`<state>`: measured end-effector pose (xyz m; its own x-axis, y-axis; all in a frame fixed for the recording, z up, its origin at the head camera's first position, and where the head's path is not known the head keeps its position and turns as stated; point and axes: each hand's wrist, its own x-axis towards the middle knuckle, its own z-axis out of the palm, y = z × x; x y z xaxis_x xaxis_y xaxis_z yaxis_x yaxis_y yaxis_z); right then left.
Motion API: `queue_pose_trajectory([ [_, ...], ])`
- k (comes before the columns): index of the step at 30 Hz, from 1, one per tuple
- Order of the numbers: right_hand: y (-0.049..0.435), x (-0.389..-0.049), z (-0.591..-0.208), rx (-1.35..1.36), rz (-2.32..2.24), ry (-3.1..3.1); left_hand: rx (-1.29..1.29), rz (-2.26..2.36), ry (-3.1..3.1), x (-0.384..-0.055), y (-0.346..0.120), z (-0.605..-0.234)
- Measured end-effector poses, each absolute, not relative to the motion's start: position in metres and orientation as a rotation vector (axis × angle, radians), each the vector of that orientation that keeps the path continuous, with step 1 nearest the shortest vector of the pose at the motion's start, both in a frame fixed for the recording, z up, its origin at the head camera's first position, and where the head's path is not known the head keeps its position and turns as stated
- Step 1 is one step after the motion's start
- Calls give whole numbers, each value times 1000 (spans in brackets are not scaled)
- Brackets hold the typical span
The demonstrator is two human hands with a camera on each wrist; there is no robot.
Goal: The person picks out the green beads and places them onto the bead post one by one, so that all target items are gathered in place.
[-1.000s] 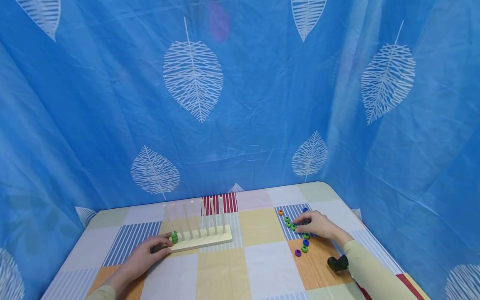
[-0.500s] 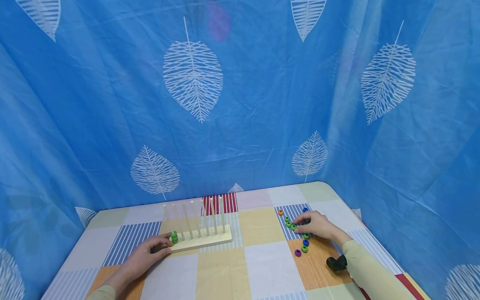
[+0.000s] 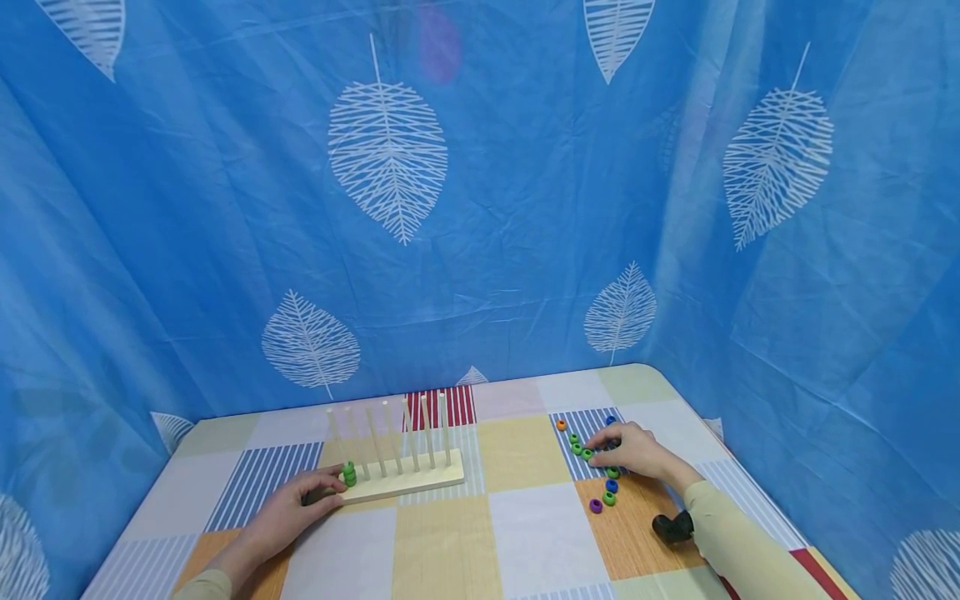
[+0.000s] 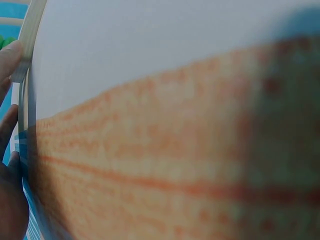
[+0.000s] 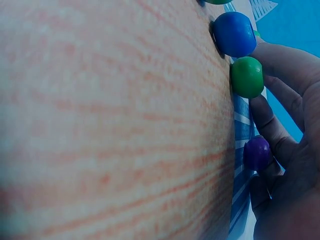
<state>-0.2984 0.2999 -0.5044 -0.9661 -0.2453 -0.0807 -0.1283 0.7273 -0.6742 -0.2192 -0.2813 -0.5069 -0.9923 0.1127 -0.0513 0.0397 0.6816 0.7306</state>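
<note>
A pale wooden board [image 3: 408, 479] with a row of upright pegs lies left of the table's middle. Green beads [image 3: 349, 474] are stacked on its leftmost peg. My left hand [image 3: 288, 510] grips the board's left end between thumb and fingers; the board's edge [image 4: 31, 35] shows at the fingertips in the left wrist view. Over on the right, my right hand [image 3: 633, 450] has thumb and index finger on either side of a green bead [image 3: 587, 455], pinching it. That pinch is out of sight in the right wrist view, where the hand stands behind a green bead [image 5: 247, 77] and a blue bead [image 5: 234, 34].
Loose beads lie around the right hand: an orange bead [image 3: 561, 425], a blue bead [image 3: 612, 486], a purple bead [image 3: 596, 506] and several green ones. A patchwork tablecloth [image 3: 442, 542] covers the table. Blue curtains [image 3: 510, 208] with white leaves hang behind and at both sides.
</note>
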Motion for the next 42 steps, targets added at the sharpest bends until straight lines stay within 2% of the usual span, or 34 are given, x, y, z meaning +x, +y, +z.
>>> queue_pose_trajectory([
  [42,299,-299,-505,-308,-1035,2786,149,1216,2800,-220,-282,-507],
])
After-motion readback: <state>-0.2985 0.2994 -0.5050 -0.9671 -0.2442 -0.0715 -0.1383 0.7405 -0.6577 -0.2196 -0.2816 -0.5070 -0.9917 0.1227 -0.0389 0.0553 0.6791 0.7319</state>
